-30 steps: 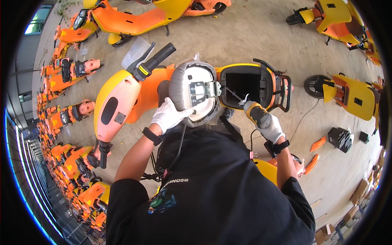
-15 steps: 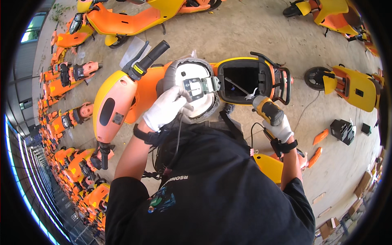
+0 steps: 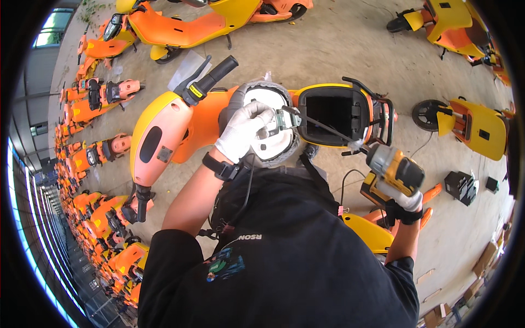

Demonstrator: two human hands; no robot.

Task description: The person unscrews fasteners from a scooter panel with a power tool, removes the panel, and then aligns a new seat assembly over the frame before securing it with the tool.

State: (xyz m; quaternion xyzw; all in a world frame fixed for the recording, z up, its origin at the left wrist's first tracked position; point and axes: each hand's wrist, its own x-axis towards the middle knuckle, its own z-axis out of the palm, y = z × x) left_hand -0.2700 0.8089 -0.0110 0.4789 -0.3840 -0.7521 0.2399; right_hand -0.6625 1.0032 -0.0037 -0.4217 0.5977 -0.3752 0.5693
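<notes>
My left hand [image 3: 240, 134], in a white glove, is closed over the white underside of an upturned scooter seat [image 3: 269, 152]. Its fingertips pinch together at the metal hinge [image 3: 285, 118]; whatever they hold is too small to make out. My right hand [image 3: 402, 195], also gloved, grips a yellow and grey cordless driver [image 3: 395, 167]. The driver's long thin bit [image 3: 333, 131] points left across the open storage compartment [image 3: 326, 109], its tip at the hinge's right end. The seat and compartment belong to an orange and yellow scooter [image 3: 202, 136].
The scooter's handlebar [image 3: 216, 75] stands to the left of the seat. Another scooter [image 3: 180, 30] is parked beyond, and a yellow one [image 3: 476, 128] at the right. Black boxes [image 3: 461, 186] and orange parts [image 3: 432, 191] lie on the floor. Many scooters line the left.
The driver has moved right and nearer to me, and its bit tip has come to the hinge. My left hand has shifted right over the hinge, fingers pinching. The whole view has shifted slightly.
</notes>
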